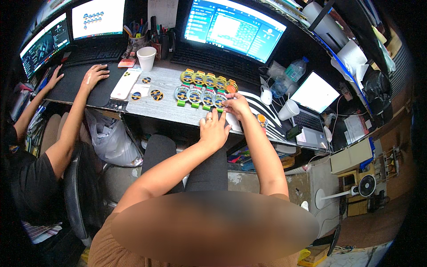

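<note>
Two rows of medals lie on the grey wood-grain desk (167, 108). The far row holds several gold medals (198, 78); the last on its right has a plain orange centre. Nearer me are several silver medals (194, 96) with green ribbon ends. At the rightmost silver medal (219, 102), my right hand (237, 106) has its bent fingertips closed on the edge. My left hand (214, 133), wearing a ring, rests at the desk's front edge with fingers extended toward that medal's ribbon. Another medal with an orange centre (261, 119) lies to the right.
Round dark-and-orange stickers (156, 95) and a white phone-shaped object (126, 83) lie left, near a white cup (146, 58). Monitor (233, 29) and keyboard (213, 62) stand behind. Right are a mouse (265, 95), another cup (289, 109) and laptop (313, 107). A co-worker's hands (94, 75) are far left.
</note>
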A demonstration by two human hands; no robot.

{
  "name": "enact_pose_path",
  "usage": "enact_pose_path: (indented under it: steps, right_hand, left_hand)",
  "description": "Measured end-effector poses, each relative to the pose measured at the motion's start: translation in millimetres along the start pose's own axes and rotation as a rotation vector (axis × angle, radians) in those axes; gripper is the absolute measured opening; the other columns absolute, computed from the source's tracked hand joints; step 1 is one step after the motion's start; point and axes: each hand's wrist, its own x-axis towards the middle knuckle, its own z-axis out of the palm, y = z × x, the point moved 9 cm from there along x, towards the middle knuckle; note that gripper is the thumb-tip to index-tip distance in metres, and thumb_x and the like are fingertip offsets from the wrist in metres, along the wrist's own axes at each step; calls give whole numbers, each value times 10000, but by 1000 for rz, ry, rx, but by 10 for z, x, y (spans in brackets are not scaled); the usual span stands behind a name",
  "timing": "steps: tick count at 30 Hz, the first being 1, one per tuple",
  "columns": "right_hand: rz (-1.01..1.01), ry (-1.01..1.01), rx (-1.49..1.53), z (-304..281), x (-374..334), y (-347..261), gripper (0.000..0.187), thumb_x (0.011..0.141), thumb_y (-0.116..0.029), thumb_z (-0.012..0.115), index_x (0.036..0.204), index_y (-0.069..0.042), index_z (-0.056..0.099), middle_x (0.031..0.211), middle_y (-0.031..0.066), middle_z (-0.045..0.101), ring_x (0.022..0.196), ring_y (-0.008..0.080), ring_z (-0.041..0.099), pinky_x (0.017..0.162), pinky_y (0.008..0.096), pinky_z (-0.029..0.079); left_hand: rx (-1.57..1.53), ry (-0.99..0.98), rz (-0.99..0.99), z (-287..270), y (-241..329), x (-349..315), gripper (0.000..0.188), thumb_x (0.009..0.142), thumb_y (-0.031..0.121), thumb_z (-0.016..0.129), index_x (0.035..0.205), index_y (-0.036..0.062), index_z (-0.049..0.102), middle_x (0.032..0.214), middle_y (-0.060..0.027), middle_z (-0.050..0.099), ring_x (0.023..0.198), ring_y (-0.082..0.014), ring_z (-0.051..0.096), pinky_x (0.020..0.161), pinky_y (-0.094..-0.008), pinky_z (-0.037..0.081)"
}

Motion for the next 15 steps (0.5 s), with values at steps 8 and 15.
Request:
enact_pose_path:
  steps: [8,15]
  right_hand:
    - [-59,46,-136,-38,-23,-67,382,746,-46,722,1087,-38,549,849,76,628,685,150,624,535,271,535]
    - [-330,468,-874,-1130,-450,-464,496,729,-378,739,1090,-50,648,991,179,678,926,298,657,821,392,501]
  left_hand:
    - [-7,-7,5,-21,-2,-18,534,875,439,537,1320,144,508,1322,-202,432,1133,-331,459,877,-458,372]
    - [-116,-48,108,-398,-12,-421,507,872,416,561,1301,148,524,1353,-216,410,1139,-372,442,879,-486,382]
